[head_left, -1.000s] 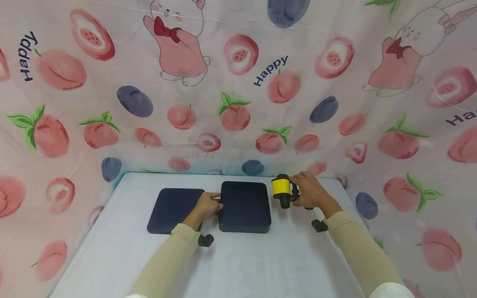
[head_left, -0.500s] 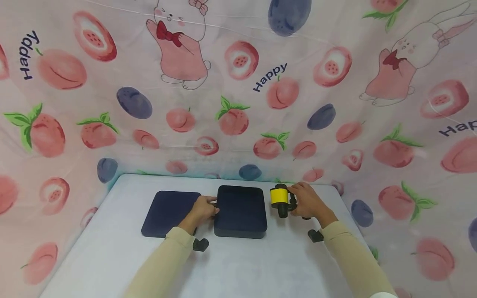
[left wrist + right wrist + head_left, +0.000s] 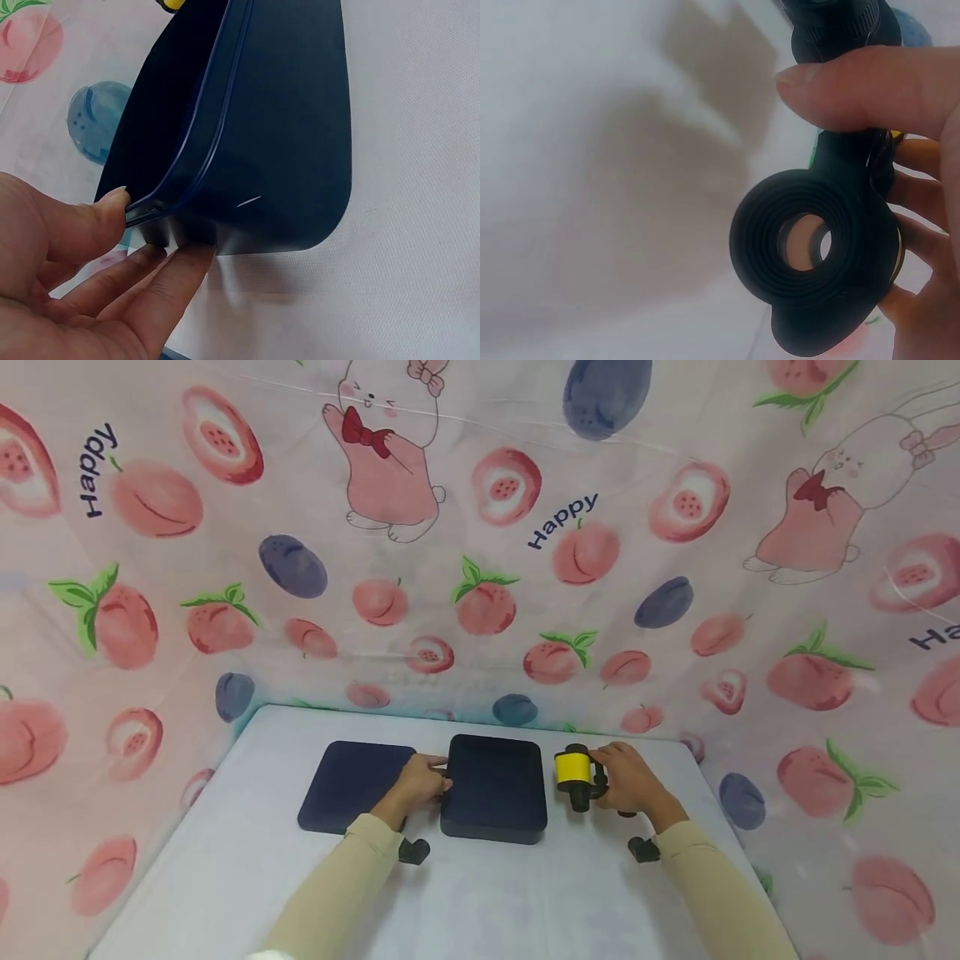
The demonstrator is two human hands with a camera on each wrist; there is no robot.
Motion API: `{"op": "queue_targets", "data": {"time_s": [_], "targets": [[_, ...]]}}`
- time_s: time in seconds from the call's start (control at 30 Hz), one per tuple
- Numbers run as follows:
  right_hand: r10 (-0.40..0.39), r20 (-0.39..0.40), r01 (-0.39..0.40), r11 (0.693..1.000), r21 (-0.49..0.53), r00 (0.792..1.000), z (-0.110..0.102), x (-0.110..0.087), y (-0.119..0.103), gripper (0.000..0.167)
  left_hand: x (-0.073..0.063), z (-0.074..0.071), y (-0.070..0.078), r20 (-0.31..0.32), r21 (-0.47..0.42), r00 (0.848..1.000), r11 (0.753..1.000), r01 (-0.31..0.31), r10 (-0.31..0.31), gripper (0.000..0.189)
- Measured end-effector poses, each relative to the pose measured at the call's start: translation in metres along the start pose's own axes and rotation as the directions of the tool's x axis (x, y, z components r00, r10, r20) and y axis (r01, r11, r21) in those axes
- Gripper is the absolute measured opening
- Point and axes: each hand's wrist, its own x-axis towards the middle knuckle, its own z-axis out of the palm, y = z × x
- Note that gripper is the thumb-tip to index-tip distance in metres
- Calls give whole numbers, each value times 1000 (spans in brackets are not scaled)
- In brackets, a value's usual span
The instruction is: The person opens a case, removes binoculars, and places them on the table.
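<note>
My left hand [image 3: 416, 785] pinches the near-left wall of an open dark navy box [image 3: 493, 835] on the white table. In the left wrist view, the thumb lies over the rim of the box [image 3: 285, 135] and the fingers press its outside. My right hand [image 3: 630, 783] holds yellow-and-black binoculars [image 3: 573, 768] just right of the box. Up close in the right wrist view, the thumb [image 3: 840, 86] lies across the black bridge between the eyepieces [image 3: 757, 240], with fingers around the far side. The hand hides most of the second barrel in the head view.
A flat dark navy lid [image 3: 348, 785] lies left of the box, partly under the left forearm. Behind the table [image 3: 517, 910] hangs a pink cloth [image 3: 450, 543] printed with peaches and rabbits. Black wrist cameras stick out beside both wrists.
The head view has shifted and tilted slightly. Relative to the table's back edge, the binoculars sit a little lower and nearer. The left hand keeps its hold on the box.
</note>
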Motion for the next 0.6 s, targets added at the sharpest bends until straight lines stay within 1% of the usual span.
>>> {"op": "queue_targets", "data": {"time_s": [0.1, 0.2, 0.3, 0.4, 0.5, 0.6], "targets": [[17, 12, -17, 1000, -1, 1000, 1, -4, 5, 87, 2, 5, 5, -6, 10, 1000, 1000, 0, 0, 60], [9, 17, -9, 1000, 5, 1000, 4, 0, 4, 87, 0, 1, 5, -31, 35, 999, 999, 8, -7, 59], [16, 1, -16, 1000, 2, 1000, 4, -1, 5, 88, 1, 0, 7, -22, 43, 1000, 999, 7, -6, 60], [25, -16, -25, 1000, 7, 1000, 4, -3, 9, 87, 2, 1, 11, -10, 62, 1000, 998, -13, 14, 60], [41, -3, -41, 999, 24, 999, 8, -7, 11, 87, 2, 4, 12, -17, 68, 1000, 998, -12, 13, 60], [64, 25, -65, 997, 42, 998, 12, -12, 12, 86, 0, 7, 9, -17, 61, 1000, 998, 0, 1, 59]]}}
